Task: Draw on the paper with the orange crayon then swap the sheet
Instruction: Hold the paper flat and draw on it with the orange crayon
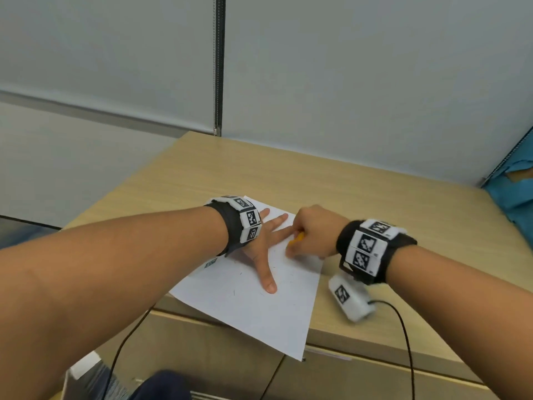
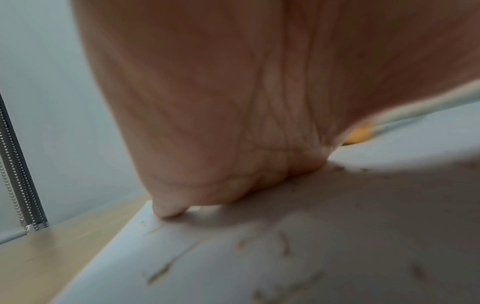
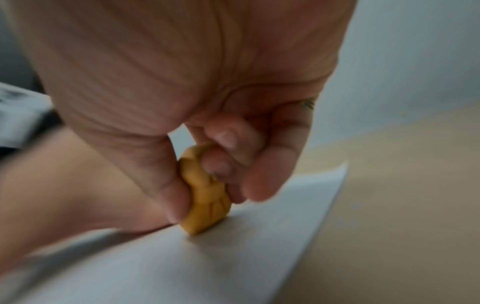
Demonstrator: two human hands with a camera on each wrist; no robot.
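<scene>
While left hand [image 1: 261,249] splays flat on paper [image 1: 259,313] | right hand [image 1: 314,230] pinches orange crayon [image 1: 297,239]

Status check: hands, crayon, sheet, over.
Left hand flat, pressing the paper. Right hand pinching the orange crayon, tip on sheet. Sheet not yet swapped. Nothing in the way.

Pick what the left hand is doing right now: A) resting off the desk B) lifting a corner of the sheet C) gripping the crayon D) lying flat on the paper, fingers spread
D: the left hand lies flat with fingers spread on the paper, holding it down, while the right hand pinches the orange crayon with its tip on the sheet.
</scene>
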